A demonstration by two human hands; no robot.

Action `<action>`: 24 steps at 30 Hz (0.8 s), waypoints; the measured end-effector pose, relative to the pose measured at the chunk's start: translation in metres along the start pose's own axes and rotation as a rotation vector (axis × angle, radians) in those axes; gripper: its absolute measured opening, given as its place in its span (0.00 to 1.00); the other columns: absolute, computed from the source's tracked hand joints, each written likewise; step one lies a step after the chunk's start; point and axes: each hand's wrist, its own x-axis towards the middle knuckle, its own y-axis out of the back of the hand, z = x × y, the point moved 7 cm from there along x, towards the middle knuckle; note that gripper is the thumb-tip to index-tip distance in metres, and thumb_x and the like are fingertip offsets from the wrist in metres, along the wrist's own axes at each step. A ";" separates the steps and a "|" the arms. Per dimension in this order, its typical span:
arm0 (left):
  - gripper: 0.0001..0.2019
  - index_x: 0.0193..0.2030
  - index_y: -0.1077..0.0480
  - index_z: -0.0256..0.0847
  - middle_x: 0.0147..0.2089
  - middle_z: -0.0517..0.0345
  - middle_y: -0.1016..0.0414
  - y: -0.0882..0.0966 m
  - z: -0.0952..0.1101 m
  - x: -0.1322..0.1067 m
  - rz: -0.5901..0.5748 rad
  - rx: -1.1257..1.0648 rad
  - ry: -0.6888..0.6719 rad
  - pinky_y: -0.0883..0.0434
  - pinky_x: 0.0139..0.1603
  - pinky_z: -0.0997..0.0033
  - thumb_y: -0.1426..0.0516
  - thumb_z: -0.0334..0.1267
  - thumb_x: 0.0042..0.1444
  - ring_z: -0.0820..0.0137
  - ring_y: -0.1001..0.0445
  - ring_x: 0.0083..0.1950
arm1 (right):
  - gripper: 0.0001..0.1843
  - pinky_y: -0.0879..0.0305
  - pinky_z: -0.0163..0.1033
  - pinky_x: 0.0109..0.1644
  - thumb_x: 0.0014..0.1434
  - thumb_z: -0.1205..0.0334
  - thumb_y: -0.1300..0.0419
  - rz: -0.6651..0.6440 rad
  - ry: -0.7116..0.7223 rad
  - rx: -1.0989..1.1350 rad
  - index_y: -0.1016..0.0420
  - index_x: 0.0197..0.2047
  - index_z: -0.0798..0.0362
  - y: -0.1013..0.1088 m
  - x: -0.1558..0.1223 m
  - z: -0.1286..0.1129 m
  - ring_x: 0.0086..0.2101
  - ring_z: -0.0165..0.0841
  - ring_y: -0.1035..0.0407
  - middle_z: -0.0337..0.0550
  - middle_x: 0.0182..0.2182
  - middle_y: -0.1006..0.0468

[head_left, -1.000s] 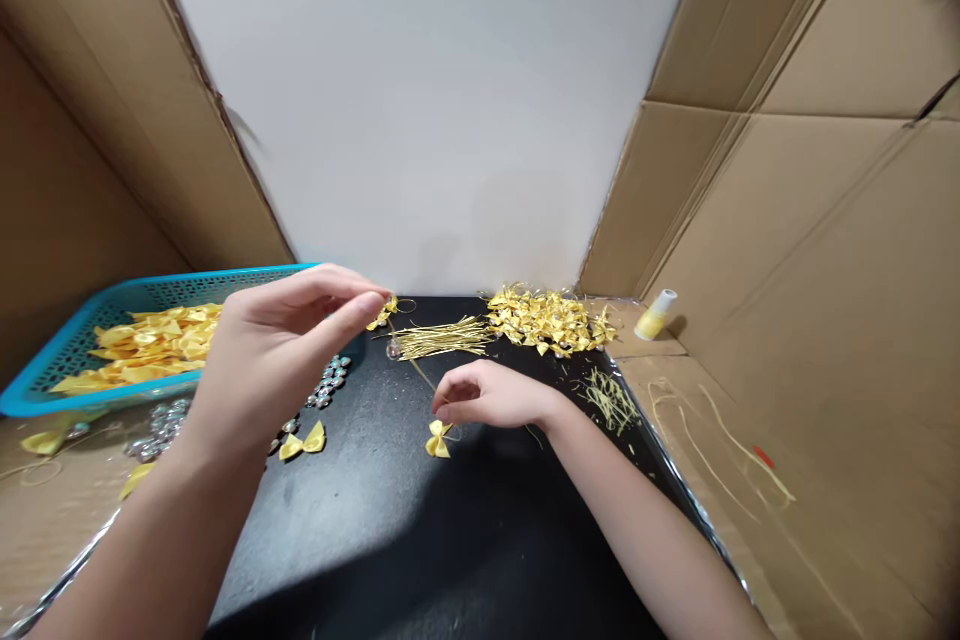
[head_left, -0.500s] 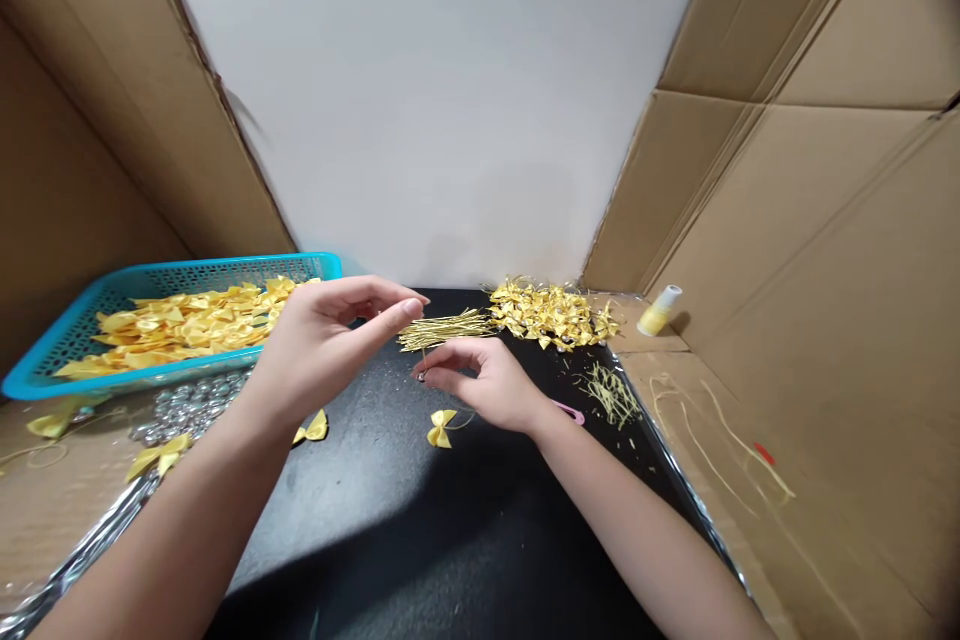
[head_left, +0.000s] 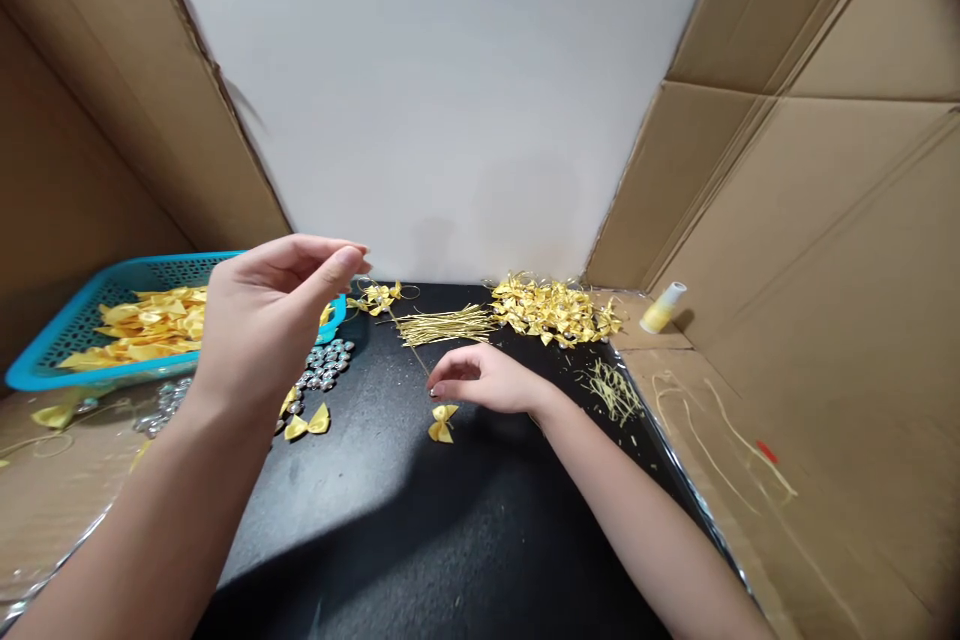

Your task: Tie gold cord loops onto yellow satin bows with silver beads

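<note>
My left hand [head_left: 266,320] is raised at the left, thumb and forefinger pinched together. From near its fingertips a thin golden cord [head_left: 411,345] slants down to my right hand [head_left: 480,380]. That hand is closed at the fingertips on the cord's lower end, where a small silver bead [head_left: 433,393] shows. Just under the right fingertips a yellow ribbon bow [head_left: 443,424] lies on the black table top. Another yellow bow [head_left: 307,423] rests beside my left forearm, near several silver beads [head_left: 328,363].
A blue basket [head_left: 45,345] of yellow bows stands at the left. Cut golden cords [head_left: 446,324] lie at the back, beside a heap of beaded bows [head_left: 551,310]. Cord scraps [head_left: 613,390] and a thread spool [head_left: 663,308] are at the right. Cardboard walls [head_left: 840,220] flank the table.
My left hand has moved left and slightly up, away from my right hand, and the cord now stretches between them. My right hand has shifted slightly downward, nearer the bow.
</note>
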 end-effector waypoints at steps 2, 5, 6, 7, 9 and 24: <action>0.03 0.29 0.20 0.43 0.26 0.63 0.22 0.001 0.000 0.001 0.014 -0.007 -0.010 0.34 0.28 0.79 0.35 0.39 0.50 0.79 0.29 0.26 | 0.05 0.30 0.40 0.47 0.53 0.64 0.34 -0.017 0.004 -0.001 0.23 0.34 0.55 0.001 -0.001 0.000 0.35 0.31 0.25 0.39 0.31 0.20; 0.04 0.28 0.21 0.43 0.25 0.63 0.23 0.004 -0.001 0.002 0.038 -0.025 -0.024 0.35 0.27 0.79 0.35 0.39 0.50 0.78 0.31 0.25 | 0.05 0.29 0.40 0.47 0.53 0.63 0.34 -0.024 0.014 -0.031 0.23 0.34 0.54 0.002 -0.003 -0.004 0.36 0.31 0.25 0.40 0.32 0.20; 0.05 0.28 0.21 0.42 0.24 0.63 0.23 0.005 -0.003 0.003 0.051 -0.031 -0.020 0.36 0.26 0.78 0.34 0.40 0.50 0.78 0.32 0.25 | 0.05 0.29 0.40 0.47 0.53 0.63 0.34 -0.028 0.019 -0.044 0.23 0.34 0.54 0.002 -0.004 -0.006 0.36 0.31 0.25 0.40 0.32 0.20; 0.05 0.28 0.21 0.42 0.25 0.63 0.23 0.007 -0.005 0.004 0.059 -0.043 -0.006 0.36 0.26 0.78 0.34 0.40 0.50 0.78 0.33 0.24 | 0.05 0.29 0.40 0.47 0.53 0.64 0.34 -0.032 0.025 -0.057 0.23 0.34 0.54 0.002 -0.005 -0.008 0.36 0.31 0.25 0.40 0.33 0.20; 0.06 0.30 0.21 0.42 0.26 0.62 0.24 0.008 -0.012 0.007 0.044 -0.091 0.055 0.37 0.26 0.77 0.34 0.41 0.51 0.78 0.34 0.25 | 0.05 0.30 0.40 0.47 0.52 0.64 0.34 -0.029 0.040 -0.079 0.23 0.35 0.53 0.001 -0.006 -0.012 0.35 0.30 0.25 0.39 0.33 0.19; 0.15 0.26 0.32 0.42 0.24 0.61 0.28 -0.023 -0.035 0.009 -0.304 -0.510 0.532 0.47 0.16 0.76 0.31 0.43 0.44 0.81 0.46 0.20 | 0.08 0.32 0.40 0.47 0.50 0.61 0.31 0.036 0.142 -0.183 0.22 0.35 0.53 -0.001 -0.015 -0.035 0.34 0.29 0.28 0.38 0.31 0.21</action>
